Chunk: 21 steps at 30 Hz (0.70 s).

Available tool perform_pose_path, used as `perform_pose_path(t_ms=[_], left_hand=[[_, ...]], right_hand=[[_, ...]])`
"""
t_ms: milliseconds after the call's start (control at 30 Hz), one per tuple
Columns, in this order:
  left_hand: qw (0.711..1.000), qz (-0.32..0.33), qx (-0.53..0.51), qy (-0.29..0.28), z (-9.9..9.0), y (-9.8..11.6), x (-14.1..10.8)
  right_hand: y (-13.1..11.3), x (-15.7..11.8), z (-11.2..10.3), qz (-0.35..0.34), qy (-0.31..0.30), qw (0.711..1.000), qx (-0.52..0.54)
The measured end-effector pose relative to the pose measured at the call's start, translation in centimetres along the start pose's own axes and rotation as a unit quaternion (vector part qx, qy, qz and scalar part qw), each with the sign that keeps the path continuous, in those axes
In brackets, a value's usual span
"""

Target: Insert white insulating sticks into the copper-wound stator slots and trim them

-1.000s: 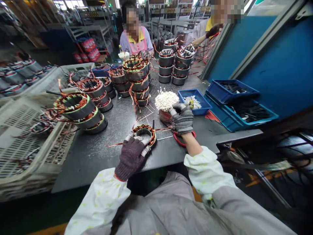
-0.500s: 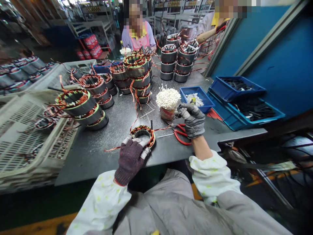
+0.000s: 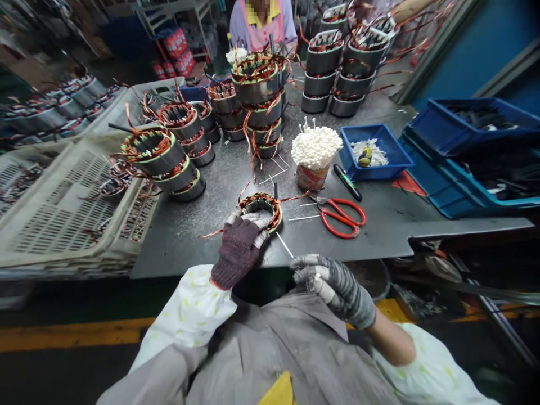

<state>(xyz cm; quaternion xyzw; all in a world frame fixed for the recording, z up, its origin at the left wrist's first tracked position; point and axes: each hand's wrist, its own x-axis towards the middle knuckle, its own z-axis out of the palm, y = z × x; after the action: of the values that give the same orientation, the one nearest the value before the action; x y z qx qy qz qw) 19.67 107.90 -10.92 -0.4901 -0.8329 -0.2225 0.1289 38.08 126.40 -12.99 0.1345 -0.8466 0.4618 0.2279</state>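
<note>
My left hand, in a dark purple glove with pale fingertips, grips the near left side of a motor stator on the metal table. Orange copper windings and loose leads show on its ring. My right hand, in a striped grey glove, is closed by the table's front edge on a thin white cable tie, whose tip points to the stator. Red-handled scissors lie right of the stator, beside loose white ties. Behind them stands a cup packed with white ties.
Stacked stators stand at the left and back. A blue tray holds white pieces, with a utility knife beside it. Blue crates are at the right, a plastic basket at the left. A person is across the table.
My right hand has moved from beside the cup toward me, to the table's front edge, with a white cable tie now showing. My left hand stays on the stator. The view has tilted down.
</note>
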Motion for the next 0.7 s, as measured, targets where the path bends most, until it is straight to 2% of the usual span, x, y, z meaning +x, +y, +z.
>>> perform_pose_path(t_ms=[100, 267, 533, 633, 700], left_hand=[[1.000, -0.002, 0.006, -0.001, 0.1, 0.0, 0.1], [1.000, -0.009, 0.025, 0.012, 0.0, 0.5, 0.2], [1.000, 0.005, 0.027, 0.010, -0.3, 0.4, 0.3], [0.999, -0.024, 0.031, 0.017, 0.1, 0.6, 0.5], [0.997, -0.062, 0.032, 0.040, 0.6, 0.9, 0.7]], right_hand=[[0.4, 1.0, 0.4, -0.003, -0.019, 1.000, 0.016], [2.2, 3.6, 1.6, -0.022, -0.015, 1.000, -0.011], [2.0, 1.4, 2.0, 0.011, -0.006, 0.999, -0.050], [2.2, 2.6, 2.3, 0.029, -0.014, 0.999, -0.027], [2.6, 4.0, 2.8, 0.046, 0.003, 0.999, 0.001]])
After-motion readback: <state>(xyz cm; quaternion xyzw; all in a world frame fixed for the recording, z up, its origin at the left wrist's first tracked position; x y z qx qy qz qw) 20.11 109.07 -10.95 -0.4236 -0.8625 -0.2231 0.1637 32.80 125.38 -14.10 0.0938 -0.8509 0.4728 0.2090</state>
